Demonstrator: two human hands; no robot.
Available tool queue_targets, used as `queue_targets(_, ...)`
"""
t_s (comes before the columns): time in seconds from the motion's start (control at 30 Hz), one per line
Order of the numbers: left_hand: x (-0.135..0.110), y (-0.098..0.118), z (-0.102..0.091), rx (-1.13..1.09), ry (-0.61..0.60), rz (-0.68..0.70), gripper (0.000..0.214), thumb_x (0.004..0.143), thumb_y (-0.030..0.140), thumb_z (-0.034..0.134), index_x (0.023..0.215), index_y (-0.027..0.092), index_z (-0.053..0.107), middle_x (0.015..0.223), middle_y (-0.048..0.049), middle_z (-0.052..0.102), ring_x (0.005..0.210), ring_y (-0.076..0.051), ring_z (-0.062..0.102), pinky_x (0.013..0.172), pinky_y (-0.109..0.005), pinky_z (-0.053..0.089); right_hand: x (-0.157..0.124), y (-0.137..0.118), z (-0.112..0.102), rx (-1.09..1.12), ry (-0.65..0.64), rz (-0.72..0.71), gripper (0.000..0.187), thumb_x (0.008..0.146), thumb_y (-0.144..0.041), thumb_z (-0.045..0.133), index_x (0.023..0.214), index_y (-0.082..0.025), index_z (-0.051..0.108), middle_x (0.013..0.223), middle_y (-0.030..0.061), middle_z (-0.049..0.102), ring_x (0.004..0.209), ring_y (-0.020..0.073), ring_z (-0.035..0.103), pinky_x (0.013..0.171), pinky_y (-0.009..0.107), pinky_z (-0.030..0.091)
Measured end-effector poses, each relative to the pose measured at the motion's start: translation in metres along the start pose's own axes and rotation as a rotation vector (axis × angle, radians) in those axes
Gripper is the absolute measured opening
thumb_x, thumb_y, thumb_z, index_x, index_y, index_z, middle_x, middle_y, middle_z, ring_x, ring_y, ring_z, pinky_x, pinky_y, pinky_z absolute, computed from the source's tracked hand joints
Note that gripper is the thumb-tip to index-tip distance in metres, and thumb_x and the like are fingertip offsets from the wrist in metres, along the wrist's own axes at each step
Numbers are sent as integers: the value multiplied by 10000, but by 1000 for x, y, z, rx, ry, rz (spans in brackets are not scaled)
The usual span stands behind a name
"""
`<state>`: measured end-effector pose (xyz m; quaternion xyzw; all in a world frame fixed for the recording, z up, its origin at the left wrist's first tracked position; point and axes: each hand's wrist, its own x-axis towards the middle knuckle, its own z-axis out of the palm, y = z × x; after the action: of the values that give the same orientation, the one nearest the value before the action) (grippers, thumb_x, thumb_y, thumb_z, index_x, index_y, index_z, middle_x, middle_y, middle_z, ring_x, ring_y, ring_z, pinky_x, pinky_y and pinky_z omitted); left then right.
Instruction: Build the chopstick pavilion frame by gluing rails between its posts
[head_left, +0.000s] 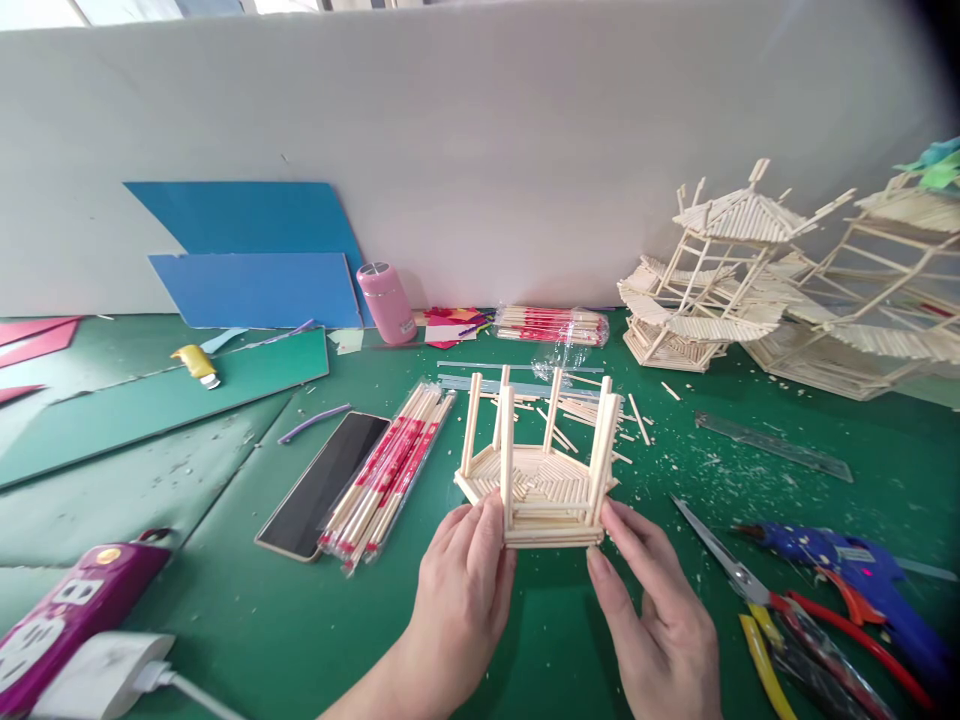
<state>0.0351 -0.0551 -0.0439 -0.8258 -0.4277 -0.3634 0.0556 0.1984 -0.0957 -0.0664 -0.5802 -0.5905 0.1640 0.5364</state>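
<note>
Both my hands hold a small pavilion base (pixel 551 480) built of pale wooden sticks, with a many-sided floor and several upright posts. My left hand (pixel 463 590) grips its near left corner, thumb on top by a post. At the near right corner, my right hand (pixel 656 605) pinches the edge between thumb and fingers. The base is tilted slightly toward me, just above the green table. Loose stick pieces (pixel 564 440) lie behind it. Left of it is a plastic-wrapped bundle of chopsticks (pixel 394 465) with red print.
Scissors (pixel 739 575), a blue glue gun (pixel 832 555) and a clear ruler (pixel 772 447) lie right. Finished stick pavilions (pixel 739 220) stand behind. A phone (pixel 322 490), power strip (pixel 86 610) and yellow tube (pixel 196 366) lie left; a pink flask (pixel 386 303) leans near the wall.
</note>
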Motion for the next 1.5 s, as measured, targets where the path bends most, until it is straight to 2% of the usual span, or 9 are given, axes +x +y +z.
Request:
queue_targets(0.2,-2,-2,1,-10,-9,-8,310,812,65,443,1121,90,435,853,-128,646,769,-230,613,673,-346,532,-3,2,2,-22,-35,1,435,836,-194,507,1268,-213,465,1226,106,484,1126,239,486,856,368,492)
queue_targets(0.33,-3,-1,-1,-35,-10,-76,286,836,123,451,1121,127,442,883,-116,653,791,-226,631,677,-328,543,-6,2,3,-28,-66,40,466,849,-221,488,1307,-218,408,1275,110,441,1168,254,447,883,386,471)
queue_targets(0.47,-4,-1,0,-28,-7,-110,347,836,126,452,1181,124,411,905,-119,661,788,-229,636,664,-323,548,-6,1,2,-8,-76,54,466,851,-220,484,1309,-225,399,1292,111,428,1184,264,432,890,398,463)
queue_targets(0.93,-4,0,0,2,2,-22,312,820,66,453,1130,91,423,822,-112,656,705,-220,608,640,-343,514,-5,2,2,-18,-43,26,437,835,-196,510,1270,-220,469,1245,101,479,1138,250,482,854,368,495)
queue_targets(1.1,-6,0,1,29,9,-25,302,832,86,444,1133,99,426,861,-123,653,767,-232,614,675,-352,524,-5,3,2,-10,-37,11,437,833,-176,511,1267,-215,470,1236,111,482,1133,247,485,856,379,495)
queue_targets(1.5,-6,1,2,32,4,-26,309,834,88,428,1141,116,415,856,-116,652,752,-229,621,666,-344,533,-6,3,3,-12,-31,3,431,834,-170,507,1261,-219,476,1225,105,490,1123,244,494,858,376,494)
